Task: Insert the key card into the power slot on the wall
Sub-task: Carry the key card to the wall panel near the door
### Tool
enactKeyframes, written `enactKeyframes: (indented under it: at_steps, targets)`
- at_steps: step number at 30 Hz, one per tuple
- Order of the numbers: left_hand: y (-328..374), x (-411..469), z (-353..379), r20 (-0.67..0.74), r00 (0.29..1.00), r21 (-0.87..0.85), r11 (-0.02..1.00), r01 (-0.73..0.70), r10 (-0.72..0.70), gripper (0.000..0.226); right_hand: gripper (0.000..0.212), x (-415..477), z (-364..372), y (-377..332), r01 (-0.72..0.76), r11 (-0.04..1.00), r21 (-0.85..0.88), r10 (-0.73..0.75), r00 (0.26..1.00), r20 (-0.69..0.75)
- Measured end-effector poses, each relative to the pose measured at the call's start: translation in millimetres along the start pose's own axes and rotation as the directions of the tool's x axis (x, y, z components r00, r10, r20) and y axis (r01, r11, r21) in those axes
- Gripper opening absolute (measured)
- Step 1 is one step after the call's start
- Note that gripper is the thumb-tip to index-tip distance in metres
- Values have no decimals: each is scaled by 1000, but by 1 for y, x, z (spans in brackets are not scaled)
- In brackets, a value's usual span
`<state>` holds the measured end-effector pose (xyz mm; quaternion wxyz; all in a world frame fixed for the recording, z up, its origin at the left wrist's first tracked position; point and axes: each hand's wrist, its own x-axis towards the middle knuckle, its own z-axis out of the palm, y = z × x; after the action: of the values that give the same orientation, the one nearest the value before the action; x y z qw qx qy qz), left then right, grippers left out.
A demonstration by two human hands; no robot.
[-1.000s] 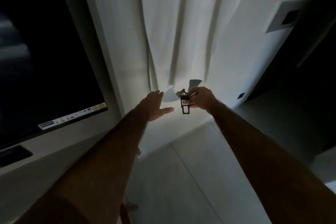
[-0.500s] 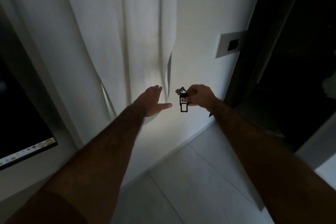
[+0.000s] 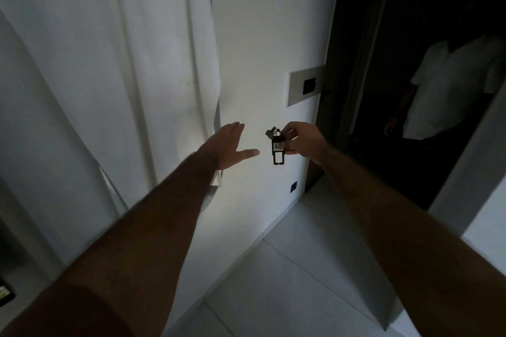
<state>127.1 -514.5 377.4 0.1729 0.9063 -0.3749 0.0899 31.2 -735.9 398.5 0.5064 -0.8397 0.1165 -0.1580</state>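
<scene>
My right hand (image 3: pixel 302 140) pinches a black key card tag (image 3: pixel 278 150) with a white label and a metal key on its ring; the tag hangs down in front of the white wall. Up and to the right, a pale wall plate (image 3: pixel 297 87) carries a small dark power slot (image 3: pixel 309 86). The tag is well below the slot and left of it. My left hand (image 3: pixel 228 146) is stretched out flat, fingers apart, holding nothing, a short way left of the tag.
A white curtain (image 3: pixel 123 63) hangs at the left. A dark doorway (image 3: pixel 397 76) opens to the right, where a person in a white shirt (image 3: pixel 454 85) stands. A small dark socket (image 3: pixel 293 187) sits low on the wall. Pale floor tiles (image 3: pixel 315 282) lie below.
The view has swung right: the curtain and dark screen slid left, the wall plate came nearer the centre, and the person in the doorway appeared. Both hands kept their poses.
</scene>
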Motion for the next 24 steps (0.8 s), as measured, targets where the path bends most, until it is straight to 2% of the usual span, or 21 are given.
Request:
enactKeyframes:
  at_steps: [9,16,24]
  targets:
    - [-38,70,3,18,996,-14,996,-84,84,105,31,60,6,-5,-9,1000,-27,6,994,-109]
    - [-46,115,28,41,993,-10,994,-110,110,105,35,98,-2,15,-38,998,-58,31,993,-113]
    - [-31,189,59,31,996,19,997,-79,79,106,36,163,-52,49,-26,999,-24,24,996,-87]
